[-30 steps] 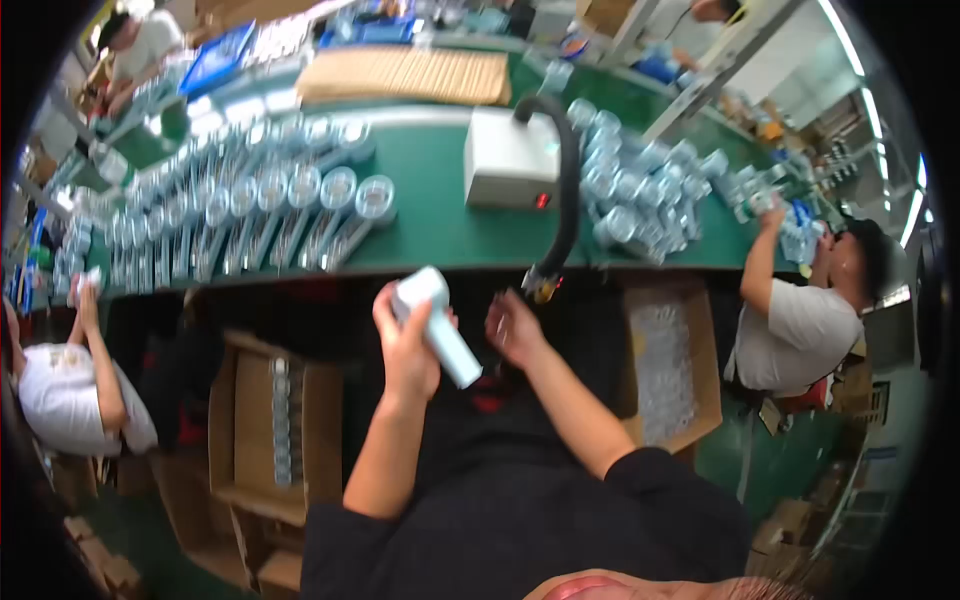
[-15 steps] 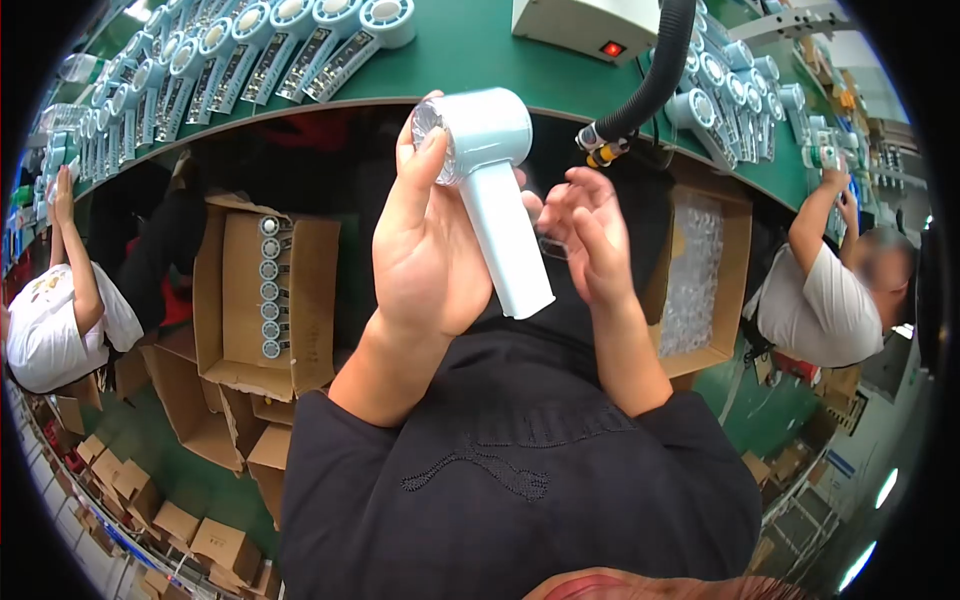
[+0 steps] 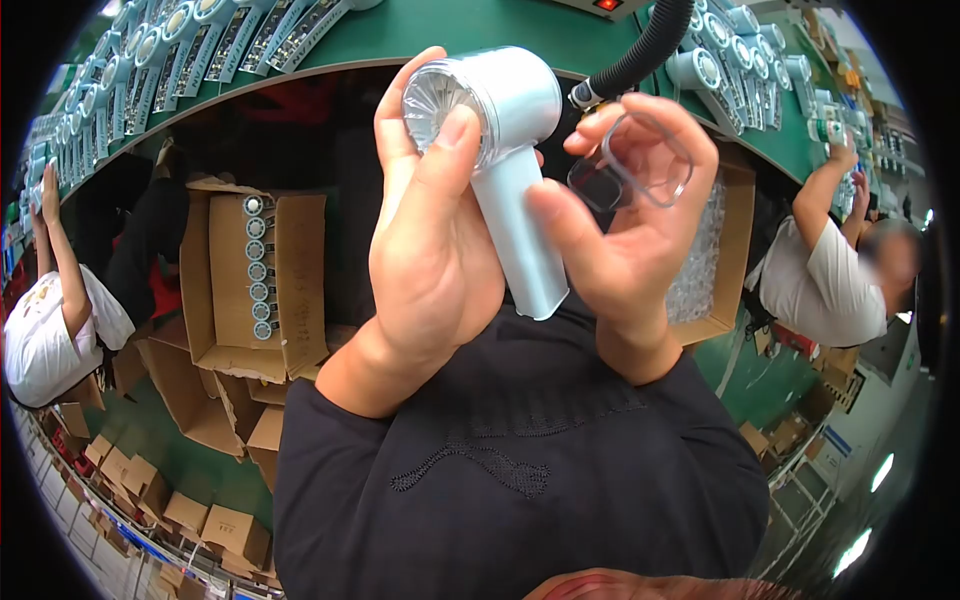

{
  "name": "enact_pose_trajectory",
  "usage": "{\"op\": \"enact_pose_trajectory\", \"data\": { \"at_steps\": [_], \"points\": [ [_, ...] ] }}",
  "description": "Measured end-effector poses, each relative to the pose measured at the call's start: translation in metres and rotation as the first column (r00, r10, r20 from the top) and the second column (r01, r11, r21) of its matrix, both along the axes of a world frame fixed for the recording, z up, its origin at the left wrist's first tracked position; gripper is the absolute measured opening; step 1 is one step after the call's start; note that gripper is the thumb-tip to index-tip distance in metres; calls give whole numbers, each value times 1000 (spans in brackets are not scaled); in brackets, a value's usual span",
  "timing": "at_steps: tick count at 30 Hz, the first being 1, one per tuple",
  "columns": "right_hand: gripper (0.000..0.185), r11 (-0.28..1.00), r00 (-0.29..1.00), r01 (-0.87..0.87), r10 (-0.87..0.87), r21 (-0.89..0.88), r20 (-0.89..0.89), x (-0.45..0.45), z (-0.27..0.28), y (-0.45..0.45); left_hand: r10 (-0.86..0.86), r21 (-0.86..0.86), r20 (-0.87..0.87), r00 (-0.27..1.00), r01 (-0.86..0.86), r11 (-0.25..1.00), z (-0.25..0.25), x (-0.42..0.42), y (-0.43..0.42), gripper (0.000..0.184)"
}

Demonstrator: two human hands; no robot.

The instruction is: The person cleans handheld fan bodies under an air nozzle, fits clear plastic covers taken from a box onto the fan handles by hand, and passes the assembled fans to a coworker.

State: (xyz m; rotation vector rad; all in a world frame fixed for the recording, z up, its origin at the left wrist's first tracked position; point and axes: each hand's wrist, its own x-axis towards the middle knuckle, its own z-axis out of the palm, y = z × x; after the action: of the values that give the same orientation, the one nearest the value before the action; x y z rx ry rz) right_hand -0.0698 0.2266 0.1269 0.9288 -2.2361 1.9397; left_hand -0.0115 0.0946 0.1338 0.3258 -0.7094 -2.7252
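Observation:
My left hand point(image 3: 425, 245) is wrapped round the head of a pale blue handheld device point(image 3: 515, 95) shaped like a hair dryer, thumb resting on its clear ridged front cover point(image 3: 437, 95). Its handle slants down to the right. My right hand point(image 3: 640, 250) is curled just beside the handle, holding a small see-through plastic piece with rounded loop edges point(image 3: 655, 160). Its exact kind I cannot make out. The right thumb overlaps the handle's edge; whether it touches is unclear.
Rows of similar devices with exposed boards point(image 3: 235, 40) lie on the green bench point(image 3: 420, 35). A black hose point(image 3: 640, 55) hangs near my right hand. Cardboard boxes point(image 3: 300, 280) stand on both sides. One person point(image 3: 60, 320) works at left, another point(image 3: 835, 270) at right.
The device has moved slightly up and right, turned so its clear cover shows more. My right hand has risen and come nearer, carrying the clear piece upward.

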Motion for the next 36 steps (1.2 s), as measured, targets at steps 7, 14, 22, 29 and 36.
{"op": "enact_pose_trajectory", "data": {
  "at_steps": [7, 14, 22, 29, 36],
  "points": [
    [79, 978, 975, -17, 62, -206, 215, 1, 6, -2, -71, 96, -67, 995, 77, 992, -4, 3, -9, 44],
    [68, 998, 998, -54, 54, 9, 42, 4, -3, -2, -59, 146, -17, 998, 61, 987, -3, -1, 0, 45],
    [59, 922, 906, -8, 170, -387, 387, -11, -16, 2, -126, 164, -52, 991, 133, 977, -14, 4, -10, 45],
    [61, 888, 776, -304, 441, -346, 451, -38, -26, 24, -297, 120, 33, 954, 291, 949, -35, 12, -12, 62],
    [66, 838, 516, -473, 515, -274, 685, -46, -43, 22, -436, 14, 254, 863, 447, 894, -95, 38, -25, 76]
  ]
}}
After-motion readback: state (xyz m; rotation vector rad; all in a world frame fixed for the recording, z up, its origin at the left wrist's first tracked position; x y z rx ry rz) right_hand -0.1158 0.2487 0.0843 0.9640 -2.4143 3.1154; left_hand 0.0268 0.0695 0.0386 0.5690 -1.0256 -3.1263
